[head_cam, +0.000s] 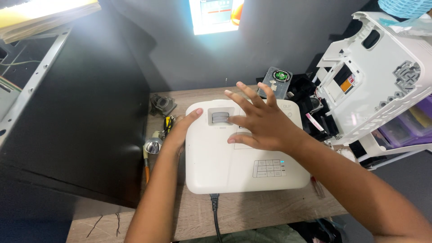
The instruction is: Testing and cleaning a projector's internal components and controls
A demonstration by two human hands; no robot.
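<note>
A white projector (234,171) lies on a light wooden table (252,211), with a black power cable (216,216) plugged into its near edge. My left hand (180,132) grips the projector's left side, thumb on its top surface. My right hand (258,119) rests flat on top with fingers spread, the thumb near the grey ridged dial (220,117) in a recess. A grey button panel (269,168) with a small lit indicator sits near the front right of the top.
A large black panel (81,126) stands at the left. A small flashlight (153,146) and a black-yellow tool (168,122) lie left of the projector. An opened white device housing (378,76) stands at the right, over dark parts and a purple bin (409,126). A bright screen (216,15) glows behind.
</note>
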